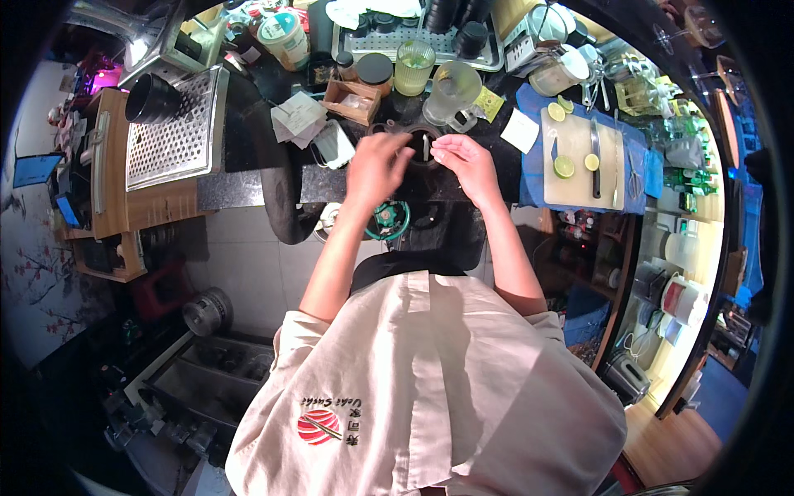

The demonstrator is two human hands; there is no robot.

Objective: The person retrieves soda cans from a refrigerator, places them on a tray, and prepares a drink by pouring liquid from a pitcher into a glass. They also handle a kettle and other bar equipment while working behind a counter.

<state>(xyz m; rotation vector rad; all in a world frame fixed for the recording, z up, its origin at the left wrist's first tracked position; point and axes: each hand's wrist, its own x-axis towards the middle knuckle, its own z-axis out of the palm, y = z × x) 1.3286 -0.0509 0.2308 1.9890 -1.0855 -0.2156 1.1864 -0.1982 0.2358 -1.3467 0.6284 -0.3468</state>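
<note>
Both my hands are raised over the dark counter's front part. My left hand [377, 166] is blurred, its fingers bent over the left side of a dark round vessel [428, 131]; whether it holds anything cannot be told. My right hand [466, 162] has thumb and fingertips close together at the vessel's right side. A thin pale strip [426, 147] shows upright between the hands, over the dark opening; whether the fingertips touch it is unclear. Just behind stand a clear pitcher [451, 90] and a ribbed glass [414, 67] with pale green contents.
A cutting board [583, 186] with cut limes and a knife [595, 155] lies right on a blue cloth. Paper slips [299, 118], a wooden box [352, 102] and a white-topped device [335, 146] are left. Farther left is a perforated metal tray [173, 133] holding a black cup.
</note>
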